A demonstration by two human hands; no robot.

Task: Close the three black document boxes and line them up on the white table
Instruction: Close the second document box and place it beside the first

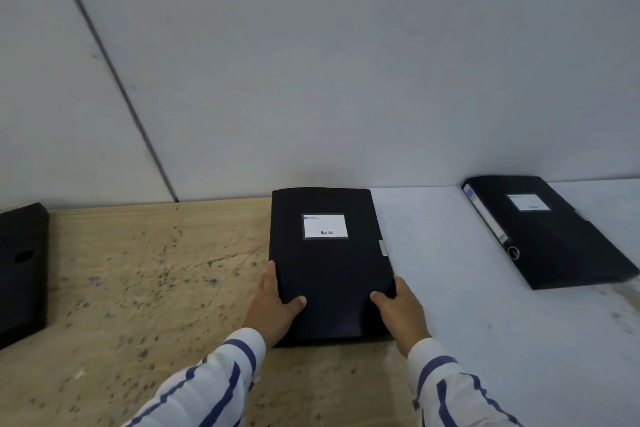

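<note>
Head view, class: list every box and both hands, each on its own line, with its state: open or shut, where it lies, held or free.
Middle box: closed, flat, straddling the wooden surface and the white table, held by both hands.
Right box: closed, flat on the white table, untouched.
Left box: on the wooden surface, partly out of frame, open or shut unclear.
Left hand: gripping the middle box's near left edge.
Right hand: gripping its near right edge.

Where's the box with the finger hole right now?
Head view, far right: it lies flat on the white table by the wall, right of the held box.
</note>
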